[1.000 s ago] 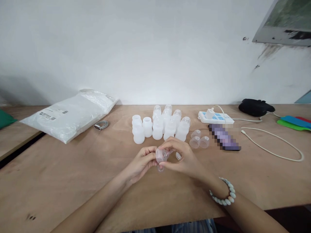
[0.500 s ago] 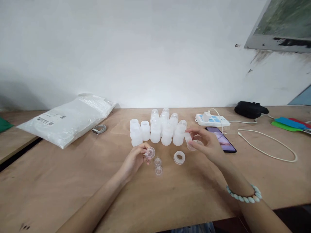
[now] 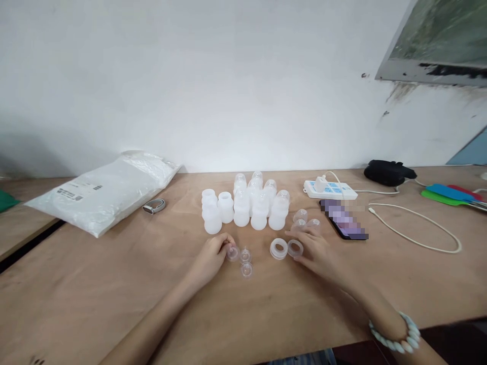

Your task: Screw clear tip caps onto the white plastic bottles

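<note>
Several small translucent white bottles (image 3: 243,208) stand in a cluster at the middle of the wooden table (image 3: 114,284). My left hand (image 3: 213,256) rests on the table with its fingers pinched on a small clear nipple piece (image 3: 232,253); two more clear nipple pieces (image 3: 246,263) lie just right of it. My right hand (image 3: 314,251) lies low on the table, fingertips on a white ring collar (image 3: 295,248); a second ring collar (image 3: 279,248) sits beside it. Three clear dome caps (image 3: 304,219) sit behind my right hand.
A white plastic bag (image 3: 102,185) and a watch (image 3: 153,206) lie at the left. A phone (image 3: 342,219), a white power strip (image 3: 330,189) with a looping cable (image 3: 418,218), a black object (image 3: 386,172) and coloured items (image 3: 452,193) are at the right.
My hands came apart from holding one piece together. The left lowered a clear nipple piece to the table; the right reached toward the dome caps, then came down on a ring collar.
</note>
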`<state>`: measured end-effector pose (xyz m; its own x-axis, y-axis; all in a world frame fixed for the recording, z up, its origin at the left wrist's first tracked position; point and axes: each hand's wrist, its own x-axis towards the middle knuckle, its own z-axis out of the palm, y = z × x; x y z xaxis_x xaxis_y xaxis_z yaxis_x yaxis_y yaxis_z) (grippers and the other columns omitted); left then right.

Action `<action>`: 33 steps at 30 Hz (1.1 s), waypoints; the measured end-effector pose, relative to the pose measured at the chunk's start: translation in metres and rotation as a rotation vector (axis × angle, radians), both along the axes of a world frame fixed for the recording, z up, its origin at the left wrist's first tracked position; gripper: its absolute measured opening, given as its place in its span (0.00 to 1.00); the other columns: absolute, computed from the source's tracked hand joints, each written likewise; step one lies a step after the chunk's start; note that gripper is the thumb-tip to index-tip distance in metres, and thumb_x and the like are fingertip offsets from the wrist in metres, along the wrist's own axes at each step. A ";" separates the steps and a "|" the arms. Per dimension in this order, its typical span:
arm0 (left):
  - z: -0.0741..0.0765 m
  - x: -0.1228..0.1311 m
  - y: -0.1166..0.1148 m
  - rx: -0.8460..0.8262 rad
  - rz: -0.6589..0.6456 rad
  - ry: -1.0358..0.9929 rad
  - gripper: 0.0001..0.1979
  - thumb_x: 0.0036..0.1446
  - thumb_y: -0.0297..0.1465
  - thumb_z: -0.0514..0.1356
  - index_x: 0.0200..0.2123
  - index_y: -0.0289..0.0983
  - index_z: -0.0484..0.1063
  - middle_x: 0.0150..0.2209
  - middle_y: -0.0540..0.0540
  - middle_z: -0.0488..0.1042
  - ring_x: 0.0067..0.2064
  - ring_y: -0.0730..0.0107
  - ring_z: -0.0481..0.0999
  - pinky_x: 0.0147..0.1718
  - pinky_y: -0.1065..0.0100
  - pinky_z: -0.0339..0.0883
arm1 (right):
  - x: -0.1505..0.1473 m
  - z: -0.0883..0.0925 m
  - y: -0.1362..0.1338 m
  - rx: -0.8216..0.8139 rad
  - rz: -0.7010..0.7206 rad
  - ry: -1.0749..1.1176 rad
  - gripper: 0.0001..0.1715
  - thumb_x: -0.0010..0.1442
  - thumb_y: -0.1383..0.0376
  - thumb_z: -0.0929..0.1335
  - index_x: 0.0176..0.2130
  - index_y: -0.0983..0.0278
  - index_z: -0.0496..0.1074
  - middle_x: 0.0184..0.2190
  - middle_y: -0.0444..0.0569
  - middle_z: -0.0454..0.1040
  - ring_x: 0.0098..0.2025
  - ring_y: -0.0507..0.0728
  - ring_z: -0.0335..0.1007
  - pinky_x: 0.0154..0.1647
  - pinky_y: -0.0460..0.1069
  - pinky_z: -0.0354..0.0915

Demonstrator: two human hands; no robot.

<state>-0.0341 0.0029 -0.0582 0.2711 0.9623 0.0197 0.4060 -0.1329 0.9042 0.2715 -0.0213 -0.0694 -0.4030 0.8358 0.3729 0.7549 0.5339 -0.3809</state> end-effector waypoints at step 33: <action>0.056 0.022 -0.033 0.435 0.112 0.180 0.13 0.49 0.33 0.66 0.39 0.39 0.70 0.34 0.46 0.77 0.35 0.56 0.74 0.32 0.65 0.60 | -0.113 0.128 -0.017 0.294 0.070 0.054 0.09 0.66 0.59 0.66 0.39 0.63 0.67 0.31 0.49 0.73 0.31 0.59 0.68 0.32 0.50 0.59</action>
<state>-0.0123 -0.0302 -0.0024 0.2025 0.8984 0.3896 0.5839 -0.4302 0.6885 0.1585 -0.0381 0.0589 -0.4286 0.6598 0.6171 0.6955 0.6770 -0.2408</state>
